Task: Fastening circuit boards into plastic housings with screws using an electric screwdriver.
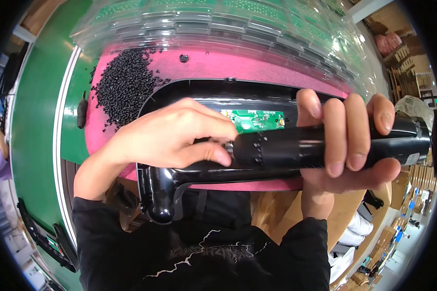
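Namely: one black tubular part [281, 145], across a glossy black housing [155, 191] with green circuit board [255, 120], over a pink mat [199, 65]; right hand [337, 136], fingers wrapped around its right half; left hand [179, 133], nearly closed, at its left end (what it pinches cannot be told). Also, far left, one heap of small black pieces [124, 87].

Within right hand [337, 140]: black tubular plastic part [277, 149]. Beyond left hand [179, 130], leftward: black pellet heap [124, 87] on flat pink mat [204, 63]. Between hands: green rectangular circuit board [255, 121] in curved black plastic shell [257, 90]. Beyond both: clear plastic trays [257, 29].
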{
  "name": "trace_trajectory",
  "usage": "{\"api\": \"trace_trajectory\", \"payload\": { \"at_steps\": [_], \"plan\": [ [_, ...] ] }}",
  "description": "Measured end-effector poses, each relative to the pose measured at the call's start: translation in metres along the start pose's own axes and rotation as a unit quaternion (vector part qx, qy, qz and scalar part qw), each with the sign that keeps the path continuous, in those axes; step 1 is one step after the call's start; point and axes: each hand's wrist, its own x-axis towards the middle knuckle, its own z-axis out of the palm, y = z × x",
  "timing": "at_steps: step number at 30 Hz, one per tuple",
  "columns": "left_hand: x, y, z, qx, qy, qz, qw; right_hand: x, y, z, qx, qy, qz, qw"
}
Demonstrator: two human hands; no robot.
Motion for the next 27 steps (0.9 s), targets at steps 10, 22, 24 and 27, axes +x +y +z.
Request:
{"api": "trace_trajectory", "payload": {
  "at_steps": [10,22,24,27],
  "plan": [
    [0.0,0.007,0.004,0.381,0.159,0.071,0.908,0.004,-0.001,0.006,-0.061,0.036,0.003,0.998],
    [0.004,0.023,0.009,0.436,0.264,0.027,0.86,-0.012,-0.023,0.011,-0.108,0.106,-0.064,0.986],
    [0.011,0.016,0.019,0.394,0.229,0.031,0.889,-0.012,-0.041,0.007,-0.081,0.104,-0.078,0.988],
    [0.019,0.025,0.034,0.331,0.173,0.042,0.927,-0.015,-0.062,0.006,-0.034,0.096,-0.084,0.991]
  ]
}}
